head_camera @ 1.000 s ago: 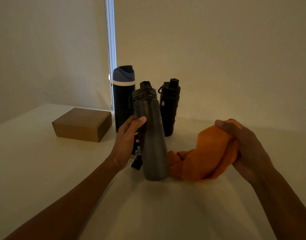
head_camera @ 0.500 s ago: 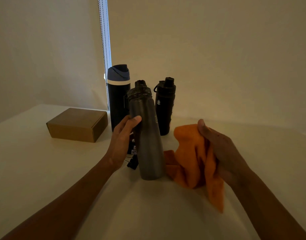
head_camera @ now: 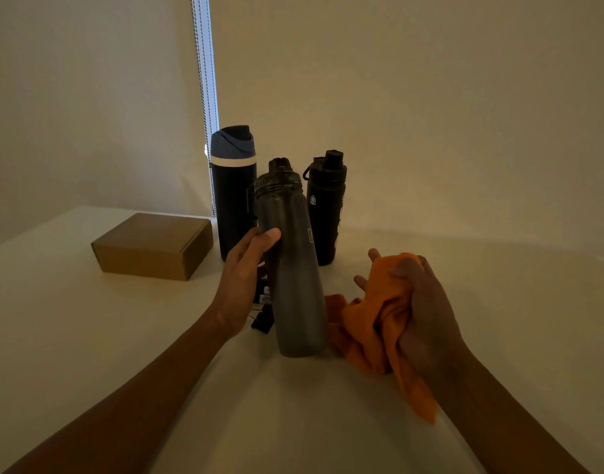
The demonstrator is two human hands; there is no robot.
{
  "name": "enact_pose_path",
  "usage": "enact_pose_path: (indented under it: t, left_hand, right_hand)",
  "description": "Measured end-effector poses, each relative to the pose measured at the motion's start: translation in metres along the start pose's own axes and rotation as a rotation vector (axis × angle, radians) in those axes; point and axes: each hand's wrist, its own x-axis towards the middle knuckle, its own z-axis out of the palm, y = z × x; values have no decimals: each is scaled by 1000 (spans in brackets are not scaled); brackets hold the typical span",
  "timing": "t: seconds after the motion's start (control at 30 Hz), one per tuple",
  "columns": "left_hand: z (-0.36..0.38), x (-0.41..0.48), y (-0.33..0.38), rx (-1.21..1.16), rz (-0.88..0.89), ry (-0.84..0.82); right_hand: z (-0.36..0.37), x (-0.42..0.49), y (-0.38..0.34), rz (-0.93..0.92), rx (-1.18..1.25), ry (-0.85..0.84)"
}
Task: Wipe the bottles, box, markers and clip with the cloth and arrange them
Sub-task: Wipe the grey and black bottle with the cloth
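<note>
**Grey bottle in one hand, cloth in the other**

So the white bench (head_camera: 88, 336) is taking up most of the view, running back to a plain wall with a blind's bead chain (head_camera: 201, 97) hanging in the corner.

Far left, a brown cardboard box (head_camera: 153, 246) is sitting closed and flat. Just right of it, a dark bottle with a blue lid (head_camera: 234, 186) is standing upright at the back. A smaller black bottle (head_camera: 326, 206) with a loop on its cap is standing a bit further right.

In front of those two, the grey see-through bottle (head_camera: 290, 254) is standing with its base at the bench, its top leaning slightly left. The left hand (head_camera: 242, 285) is gripping it around the middle, thumb across the front and fingers wrapping behind.

The orange cloth (head_camera: 379, 323) is bunched up just right of that bottle. The right hand (head_camera: 423, 316) is clutching it, fingertips poking out the far side. One end is trailing on the bench by the bottle's base and another is hanging down under the wrist.

The markers (head_camera: 263, 292) are lying mostly hidden between the left hand and the grey bottle. The black clip (head_camera: 262, 321) is sitting just in front of them, against the bottle's left side.
</note>
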Motion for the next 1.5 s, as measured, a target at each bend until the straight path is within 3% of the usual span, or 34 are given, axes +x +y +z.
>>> enact_pose_path:
  t: [0.2,0.4,0.67,0.9,0.97,1.03,1.17,1.37,1.5]
  left_hand:
    - [2,-1,1,-18,-8,11]
    - [1,0,-1,-25,-27,23]
    - [4,-1,-1,-146,-146,79]
    - [-1,2,4,-219,-237,109]
    - [-2,3,6,-269,-249,104]
    - [-4,3,10,-326,-245,119]
    - [-7,3,15,-354,-249,133]
    - [-13,5,19,-387,-261,161]
    - [-15,7,22,-398,-288,146]
  right_hand:
    - [3,-4,-3,88,25,-86]
    - [12,-16,2,9,-295,15]
    - [11,-29,39,-527,-1164,60]
    - [7,-26,65,-706,-1586,-190]
    - [7,-28,67,-755,-1603,-295]
    - [10,-28,70,-669,-1580,-412]
    - [7,-26,76,-832,-1677,-389]
    - [7,-33,71,-1161,-1813,-521]
    - [8,-30,71,-1168,-1872,-594]
